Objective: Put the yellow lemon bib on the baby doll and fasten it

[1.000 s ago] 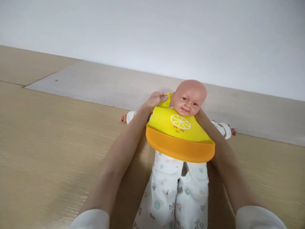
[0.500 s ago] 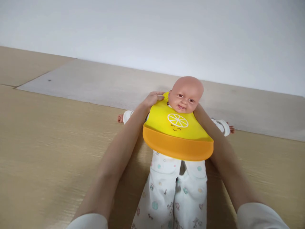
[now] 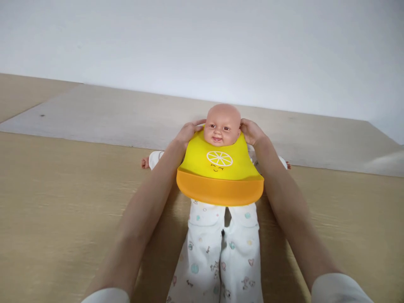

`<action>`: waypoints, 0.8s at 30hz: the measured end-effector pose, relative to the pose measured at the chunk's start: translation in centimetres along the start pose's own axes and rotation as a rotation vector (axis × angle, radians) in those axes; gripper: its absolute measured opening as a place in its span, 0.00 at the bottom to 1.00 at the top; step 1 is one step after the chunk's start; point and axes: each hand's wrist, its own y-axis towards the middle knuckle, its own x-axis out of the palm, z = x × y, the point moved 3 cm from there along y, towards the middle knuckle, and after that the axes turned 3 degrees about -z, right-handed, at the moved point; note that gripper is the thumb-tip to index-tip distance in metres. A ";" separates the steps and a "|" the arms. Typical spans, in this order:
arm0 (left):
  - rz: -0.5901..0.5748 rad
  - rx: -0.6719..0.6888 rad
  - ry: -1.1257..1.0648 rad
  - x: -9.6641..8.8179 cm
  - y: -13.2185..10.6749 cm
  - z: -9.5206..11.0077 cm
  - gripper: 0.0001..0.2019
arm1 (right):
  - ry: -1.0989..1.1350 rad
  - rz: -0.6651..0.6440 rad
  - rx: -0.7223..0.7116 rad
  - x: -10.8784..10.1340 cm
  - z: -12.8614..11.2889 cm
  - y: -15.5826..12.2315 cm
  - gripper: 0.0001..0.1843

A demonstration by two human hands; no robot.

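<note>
A bald baby doll lies on its back in white patterned clothes, its arms spread to the sides. Over its chest is a yellow silicone bib with a white citrus slice and an orange catch pocket. My left hand is closed on the bib's neck edge left of the doll's head, fingertips partly behind the neck. On the other side, my right hand has its fingers bent around the bib's neck part beside the doll's ear. The strap ends behind the neck are hidden.
The doll lies on a tan wood-grain surface. A paler grey-beige strip crosses behind its head. Beyond that rises a plain whitish wall.
The doll's head has turned from a tilt to nearly upright. My right hand, hidden behind the head before, now shows beside it. The view has shifted, so the doll appears further left.
</note>
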 end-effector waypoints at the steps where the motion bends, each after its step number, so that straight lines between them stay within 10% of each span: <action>1: 0.014 -0.002 0.016 0.0 0.0 0.0 0.32 | 0.000 -0.002 0.044 -0.2 0.1 -0.4 0.08; 12: 0.199 -0.024 0.057 0.6 -1.5 1.1 0.30 | 0.198 -0.012 -0.032 1.8 2.4 -6.7 0.33; 24: 0.225 -0.275 -0.111 1.7 -3.7 -0.6 0.09 | 0.284 -0.092 -0.051 2.6 3.6 -7.1 0.29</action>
